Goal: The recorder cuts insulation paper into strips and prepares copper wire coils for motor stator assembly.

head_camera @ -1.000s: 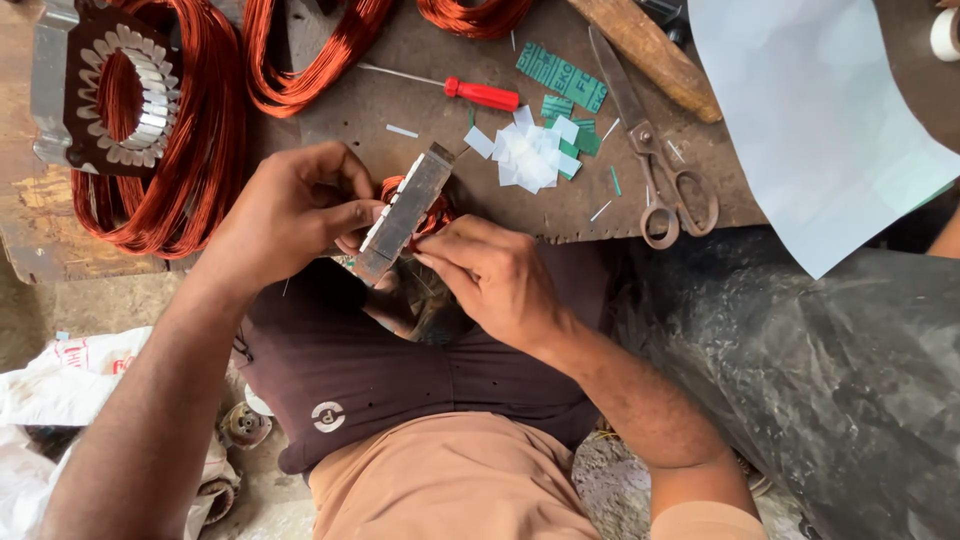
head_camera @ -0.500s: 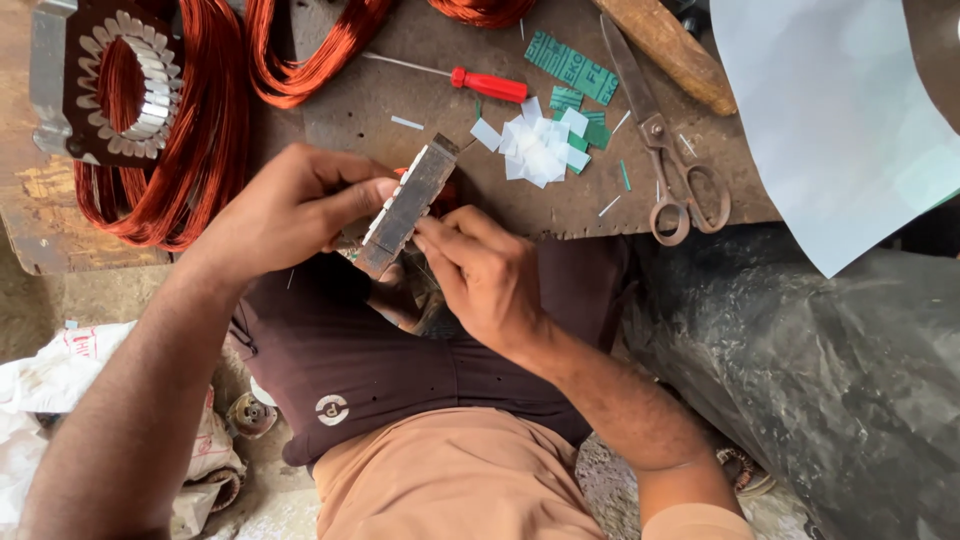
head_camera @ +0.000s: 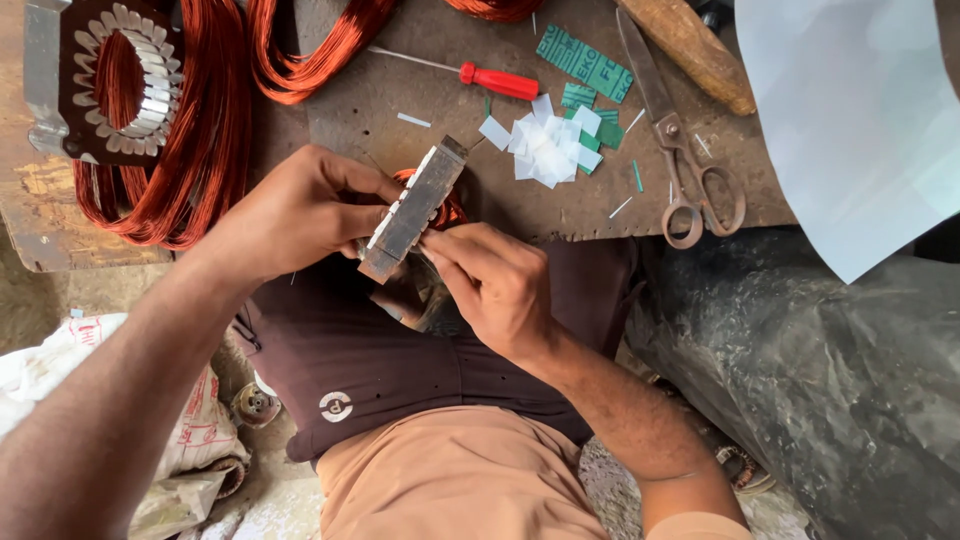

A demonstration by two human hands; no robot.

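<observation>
Leftmost, a toothed stator ring (head_camera: 125, 85) lies on copper wire coils (head_camera: 200, 130) on the surface (head_camera: 400, 90). Next, the left hand (head_camera: 300, 210) grips a laminated metal core (head_camera: 412, 208) over the lap, while the right hand (head_camera: 495, 280) pinches its lower edge. Farther right lie a red screwdriver (head_camera: 497, 80), paper slips (head_camera: 545, 145) and scissors (head_camera: 680, 150).

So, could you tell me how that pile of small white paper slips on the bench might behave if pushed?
The white slips look thin and loose, so they would probably scatter rather than slide together. Likely very light and floppy.
</observation>
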